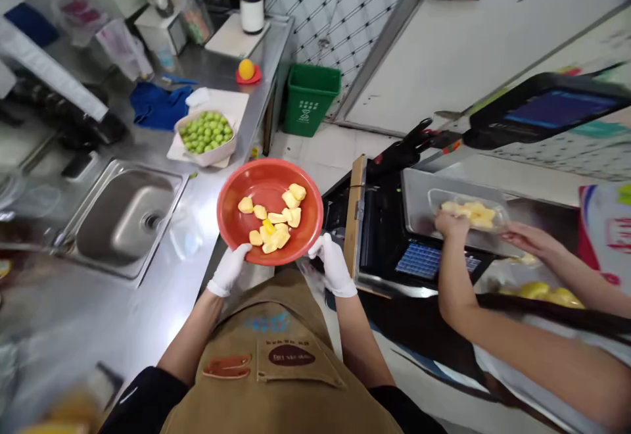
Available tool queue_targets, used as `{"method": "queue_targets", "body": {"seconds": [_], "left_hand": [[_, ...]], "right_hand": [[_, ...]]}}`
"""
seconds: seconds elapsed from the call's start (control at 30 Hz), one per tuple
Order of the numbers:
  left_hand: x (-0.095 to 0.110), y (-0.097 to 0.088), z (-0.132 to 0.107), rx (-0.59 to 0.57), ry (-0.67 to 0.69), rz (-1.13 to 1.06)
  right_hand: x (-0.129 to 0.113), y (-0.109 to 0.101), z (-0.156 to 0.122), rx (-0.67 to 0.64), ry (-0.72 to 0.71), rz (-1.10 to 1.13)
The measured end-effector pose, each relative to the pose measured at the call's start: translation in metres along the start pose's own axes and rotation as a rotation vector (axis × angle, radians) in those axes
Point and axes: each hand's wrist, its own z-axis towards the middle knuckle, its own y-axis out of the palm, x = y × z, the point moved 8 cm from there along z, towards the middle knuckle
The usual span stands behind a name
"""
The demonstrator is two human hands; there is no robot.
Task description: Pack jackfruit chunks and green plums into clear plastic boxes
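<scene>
A round red basin is held in front of my apron, over the gap beside the steel counter. Several chunks of pale yellow fruit lie spread over its bottom. My left hand, in a white glove, grips the near left rim. On the near right rim my right hand, gloved too, is closed with its fingers at the edge. Parts of the fingers on both hands are hidden under the basin.
On the left counter are a sink, a bowl of green fruit, a blue cloth and an orange. A green bin stands ahead. To the right, a co-worker's hands hold a fruit tray over a scale.
</scene>
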Motion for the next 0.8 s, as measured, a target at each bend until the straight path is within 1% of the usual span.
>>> {"method": "queue_targets", "body": {"seconds": [0.07,0.13,0.2,0.27,0.33,0.4,0.47,0.53,0.63,0.73,0.8], "left_hand": [[0.020,0.069,0.043,-0.109,-0.042,0.000],[0.043,0.130,0.079,-0.183,-0.053,0.038],[0.068,0.181,0.109,-0.236,-0.064,0.076],[0.096,0.222,0.136,-0.271,-0.071,0.108],[0.123,0.257,0.160,-0.297,-0.074,0.127],[0.149,0.286,0.185,-0.312,-0.071,0.132],[0.171,0.313,0.213,-0.320,-0.062,0.125],[0.189,0.339,0.243,-0.335,-0.056,0.118],[0.209,0.382,0.298,-0.380,-0.057,0.127],[0.230,0.429,0.361,-0.424,-0.052,0.157],[0.250,0.462,0.404,-0.448,-0.049,0.186]], "right_hand": [[-0.009,-0.042,0.044,0.128,0.018,-0.064],[-0.019,-0.079,0.087,0.209,0.045,-0.085],[-0.034,-0.110,0.128,0.250,0.044,-0.073],[-0.050,-0.134,0.168,0.270,0.048,-0.065],[-0.067,-0.152,0.207,0.275,0.054,-0.062],[-0.085,-0.166,0.248,0.269,0.056,-0.068],[-0.101,-0.177,0.290,0.259,0.052,-0.059],[-0.113,-0.189,0.332,0.265,0.049,-0.035],[-0.121,-0.208,0.398,0.287,0.042,-0.029],[-0.123,-0.231,0.470,0.285,0.031,-0.079],[-0.128,-0.248,0.521,0.275,0.034,-0.143]]}}
